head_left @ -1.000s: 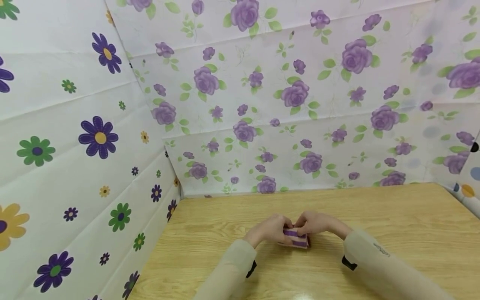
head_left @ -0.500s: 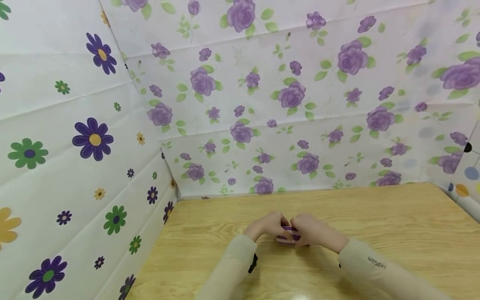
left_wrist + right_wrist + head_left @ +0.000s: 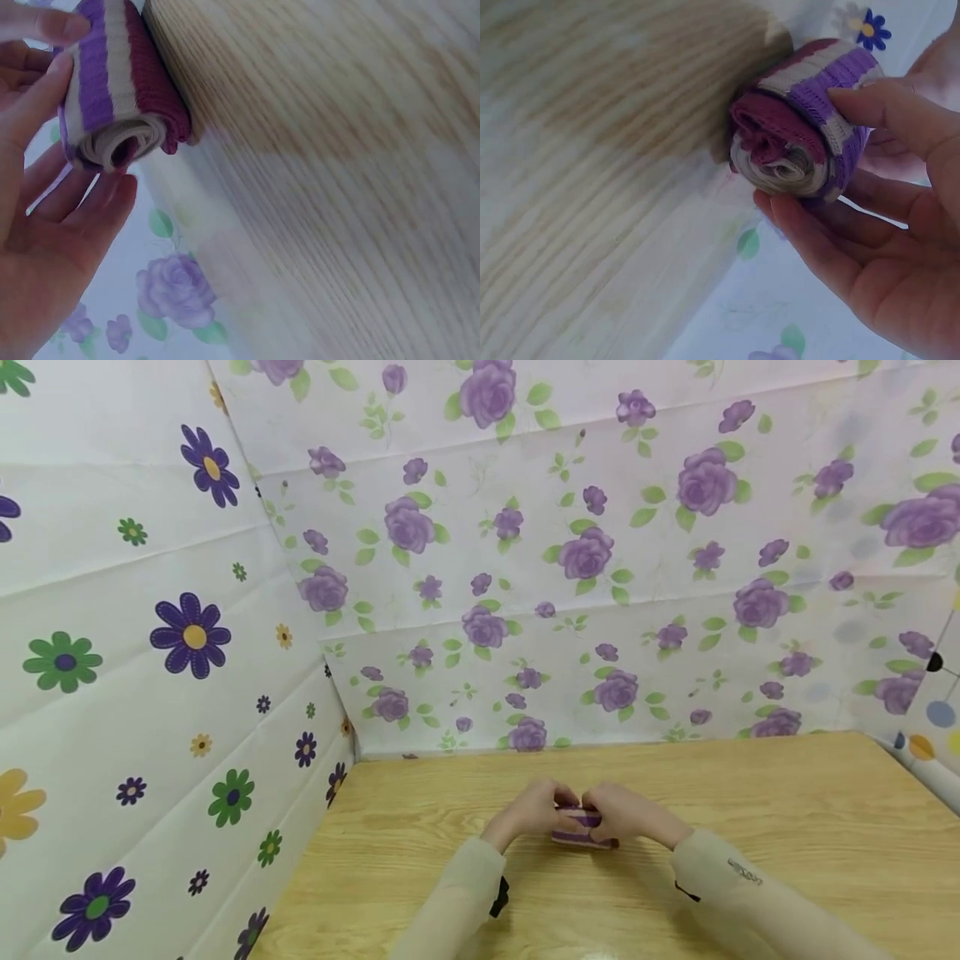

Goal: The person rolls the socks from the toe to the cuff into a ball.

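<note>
A rolled-up sock (image 3: 581, 839) of ribbed knit, striped purple, cream and maroon, lies on the wooden table (image 3: 712, 793). My left hand (image 3: 534, 812) holds its left part; in the left wrist view the thumb presses the purple stripe and the fingers curve behind the roll. That end of the sock (image 3: 101, 97) shows a cream spiral. My right hand (image 3: 628, 814) grips the other part, thumb on top and fingers along the far side. In the right wrist view, the sock's right end (image 3: 780, 142) has maroon fabric bunched over cream layers. Both hands nearly meet at the roll's middle.
Behind the table stands a white sheet (image 3: 442, 693) with purple roses. Another sheet (image 3: 157, 710), patterned with daisies, borders the left side. Dark bands (image 3: 500, 897) sit at the sleeve cuffs.
My right hand has shifted its hold, from fingers on top of the sock to a grip round its right part. The sock looks more tightly rolled, while my left hand keeps its hold.
</note>
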A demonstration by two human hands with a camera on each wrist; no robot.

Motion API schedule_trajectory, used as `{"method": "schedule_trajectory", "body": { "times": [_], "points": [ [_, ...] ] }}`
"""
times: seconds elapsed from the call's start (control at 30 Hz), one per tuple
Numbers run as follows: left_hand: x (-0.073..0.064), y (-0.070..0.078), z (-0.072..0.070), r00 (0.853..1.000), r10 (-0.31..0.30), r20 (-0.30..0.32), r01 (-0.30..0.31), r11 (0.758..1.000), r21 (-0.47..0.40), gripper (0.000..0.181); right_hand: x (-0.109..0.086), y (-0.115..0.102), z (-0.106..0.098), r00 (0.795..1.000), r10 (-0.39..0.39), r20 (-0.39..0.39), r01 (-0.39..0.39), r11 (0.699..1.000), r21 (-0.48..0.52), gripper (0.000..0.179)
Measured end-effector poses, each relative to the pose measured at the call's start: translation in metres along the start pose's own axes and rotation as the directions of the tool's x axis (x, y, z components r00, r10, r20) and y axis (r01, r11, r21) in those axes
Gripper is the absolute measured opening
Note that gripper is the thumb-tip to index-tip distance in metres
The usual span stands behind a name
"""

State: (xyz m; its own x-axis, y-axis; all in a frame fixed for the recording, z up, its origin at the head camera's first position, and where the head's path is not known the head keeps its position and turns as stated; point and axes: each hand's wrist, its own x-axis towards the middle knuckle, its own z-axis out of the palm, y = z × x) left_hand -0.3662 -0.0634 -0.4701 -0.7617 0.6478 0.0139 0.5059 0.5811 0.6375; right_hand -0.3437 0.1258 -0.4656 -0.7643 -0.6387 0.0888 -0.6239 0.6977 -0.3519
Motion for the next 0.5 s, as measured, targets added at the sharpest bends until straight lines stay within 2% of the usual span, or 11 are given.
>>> {"method": "schedule_trajectory", "body": {
  "times": [0.1,0.17,0.27,0.33,0.4,0.5],
  "points": [
    [0.0,0.003,0.0,0.998,0.035,-0.049,-0.03,0.994,0.101,0.024,0.004,0.003,-0.004,0.999,-0.003,0.038,0.002,1.0,0.03,0.013],
    [0.0,0.007,0.001,0.997,0.058,-0.059,-0.044,0.975,0.217,0.025,0.007,0.005,-0.005,0.998,0.004,0.065,-0.007,0.998,0.054,0.01],
    [0.0,0.012,0.004,0.996,0.071,-0.046,-0.048,0.921,0.386,0.032,0.011,0.011,-0.005,0.994,0.034,0.105,-0.045,0.993,0.108,0.005],
    [0.0,0.014,0.007,0.996,0.079,-0.037,-0.053,0.882,0.468,0.037,0.013,0.016,-0.002,0.991,0.05,0.123,-0.068,0.987,0.145,0.005],
    [0.0,0.014,0.01,0.997,0.063,-0.034,-0.038,0.866,0.499,0.039,0.014,0.019,0.001,0.99,0.055,0.129,-0.078,0.981,0.176,0.008],
    [0.001,0.014,0.012,0.999,0.031,-0.039,-0.007,0.863,0.506,0.037,0.013,0.02,0.007,0.991,0.055,0.126,-0.078,0.978,0.192,0.012]
  ]
}}
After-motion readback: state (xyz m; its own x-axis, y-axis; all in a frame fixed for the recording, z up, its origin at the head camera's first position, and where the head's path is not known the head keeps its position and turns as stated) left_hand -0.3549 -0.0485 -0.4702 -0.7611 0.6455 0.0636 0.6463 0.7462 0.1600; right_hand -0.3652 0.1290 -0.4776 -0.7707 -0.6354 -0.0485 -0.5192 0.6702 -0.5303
